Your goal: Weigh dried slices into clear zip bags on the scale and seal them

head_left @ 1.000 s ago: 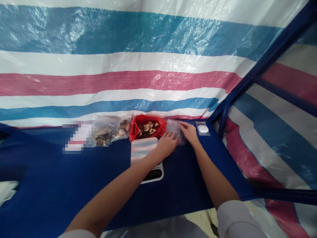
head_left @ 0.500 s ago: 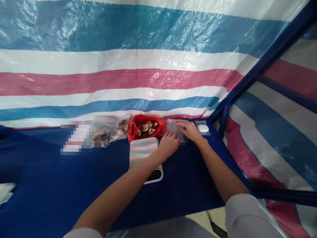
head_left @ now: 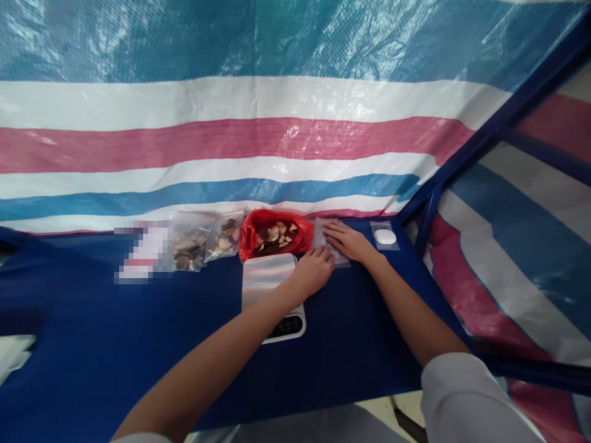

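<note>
Clear plastic bags (head_left: 319, 231), seemingly lying flat in a small stack, are on the table just right of a red plastic bag (head_left: 302, 231). My right hand (head_left: 347, 240) rests on them from the right with its fingers stretched out flat. At their near left edge is my left hand (head_left: 316, 267), its fingers bent and together on the plastic; its thumb is hidden. The red bag stands open, holding brown and pale dried slices (head_left: 277, 235). Under my left wrist, partly covered by the forearm, lies a white kitchen scale (head_left: 265, 271) with a dark display.
Left of the red bag are two clear zip bags (head_left: 187, 246) (head_left: 224, 240) of similar pieces. A white oval object (head_left: 385, 237) in a clear bag lies at the right. A blue frame bar (head_left: 466, 154) and striped sheeting (head_left: 231, 141) border the blue table (head_left: 115, 344).
My right hand's fingers have flattened down onto the clear bags. My left hand has barely shifted. The camera view has moved slightly.
</note>
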`<state>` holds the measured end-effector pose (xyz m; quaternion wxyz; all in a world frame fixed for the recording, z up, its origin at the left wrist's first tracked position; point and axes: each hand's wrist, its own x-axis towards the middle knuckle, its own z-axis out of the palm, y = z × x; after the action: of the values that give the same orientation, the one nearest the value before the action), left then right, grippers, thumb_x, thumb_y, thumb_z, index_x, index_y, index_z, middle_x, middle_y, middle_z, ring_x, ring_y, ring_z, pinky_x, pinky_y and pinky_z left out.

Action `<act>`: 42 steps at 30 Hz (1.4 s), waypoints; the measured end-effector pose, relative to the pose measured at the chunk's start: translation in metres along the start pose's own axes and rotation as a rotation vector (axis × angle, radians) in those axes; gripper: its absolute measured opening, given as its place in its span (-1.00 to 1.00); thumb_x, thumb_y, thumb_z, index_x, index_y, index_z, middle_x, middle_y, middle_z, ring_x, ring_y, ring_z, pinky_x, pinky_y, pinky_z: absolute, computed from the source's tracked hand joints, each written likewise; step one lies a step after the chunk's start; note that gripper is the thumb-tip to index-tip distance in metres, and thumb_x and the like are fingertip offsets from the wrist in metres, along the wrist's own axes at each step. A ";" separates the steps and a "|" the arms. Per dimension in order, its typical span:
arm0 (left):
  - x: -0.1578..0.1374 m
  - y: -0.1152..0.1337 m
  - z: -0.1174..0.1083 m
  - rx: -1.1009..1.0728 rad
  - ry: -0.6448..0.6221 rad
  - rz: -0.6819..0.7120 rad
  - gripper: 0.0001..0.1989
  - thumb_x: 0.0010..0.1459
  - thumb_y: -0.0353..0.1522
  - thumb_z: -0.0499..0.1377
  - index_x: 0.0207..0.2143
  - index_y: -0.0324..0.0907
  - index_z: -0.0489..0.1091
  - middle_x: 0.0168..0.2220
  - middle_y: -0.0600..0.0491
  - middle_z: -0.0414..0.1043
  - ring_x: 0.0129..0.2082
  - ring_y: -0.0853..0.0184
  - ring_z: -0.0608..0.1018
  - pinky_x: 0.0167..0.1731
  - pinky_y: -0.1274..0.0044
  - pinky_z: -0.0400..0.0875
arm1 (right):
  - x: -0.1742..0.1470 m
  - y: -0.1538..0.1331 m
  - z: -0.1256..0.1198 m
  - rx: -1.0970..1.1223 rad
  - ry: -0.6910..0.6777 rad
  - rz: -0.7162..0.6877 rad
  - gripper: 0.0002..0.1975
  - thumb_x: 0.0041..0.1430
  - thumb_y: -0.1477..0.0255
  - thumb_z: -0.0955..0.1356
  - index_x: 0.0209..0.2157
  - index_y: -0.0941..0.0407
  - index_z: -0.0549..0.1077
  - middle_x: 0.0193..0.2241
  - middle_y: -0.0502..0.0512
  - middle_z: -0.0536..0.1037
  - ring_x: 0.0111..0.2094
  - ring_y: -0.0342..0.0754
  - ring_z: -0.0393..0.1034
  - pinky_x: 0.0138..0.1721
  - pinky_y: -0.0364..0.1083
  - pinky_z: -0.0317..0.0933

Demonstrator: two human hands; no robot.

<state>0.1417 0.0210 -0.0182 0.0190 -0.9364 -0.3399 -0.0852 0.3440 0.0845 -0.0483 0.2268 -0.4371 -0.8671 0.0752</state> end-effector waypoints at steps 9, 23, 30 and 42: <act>0.010 0.006 0.001 -0.009 0.003 -0.061 -0.76 0.35 -0.39 0.09 -0.02 -0.31 0.45 0.09 -0.30 0.45 0.13 0.08 0.48 0.08 0.28 0.37 | 0.009 0.011 0.000 -0.020 -0.041 -0.039 -0.62 0.40 0.36 0.23 0.16 0.03 0.48 0.25 0.08 0.40 0.34 0.08 0.18 0.38 0.14 0.08; -0.012 0.005 -0.021 -0.048 0.156 -0.061 -0.72 0.37 -0.31 0.06 -0.06 -0.26 0.48 -0.02 -0.17 0.52 0.05 0.11 0.51 0.05 0.31 0.39 | -0.006 -0.025 -0.018 -0.027 0.152 0.125 -0.65 0.37 0.33 0.25 0.07 0.06 0.54 0.19 0.14 0.47 0.29 0.09 0.27 0.28 0.08 0.22; -0.067 -0.028 -0.044 -0.060 0.389 -0.142 -0.75 0.35 -0.33 0.09 -0.08 -0.20 0.53 -0.01 -0.12 0.57 0.03 0.12 0.55 0.07 0.27 0.42 | -0.022 -0.064 0.007 -0.135 0.096 0.295 -0.57 0.37 0.23 0.26 0.16 0.11 0.46 0.26 0.22 0.39 0.30 0.20 0.24 0.29 0.23 0.14; -0.165 -0.090 -0.050 -0.095 0.539 -0.336 -0.73 0.35 -0.30 0.07 -0.11 -0.17 0.56 -0.07 -0.10 0.60 -0.03 0.13 0.59 0.05 0.27 0.47 | -0.019 -0.093 0.024 -0.244 -0.017 0.391 -0.56 0.41 0.22 0.20 0.24 -0.03 0.37 0.32 0.15 0.30 0.35 0.16 0.14 0.30 0.31 0.01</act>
<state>-0.0474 -0.0185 0.0002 0.0501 -0.8108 -0.4682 -0.3478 0.2754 0.0149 -0.0453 0.1460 -0.6204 -0.7704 0.0162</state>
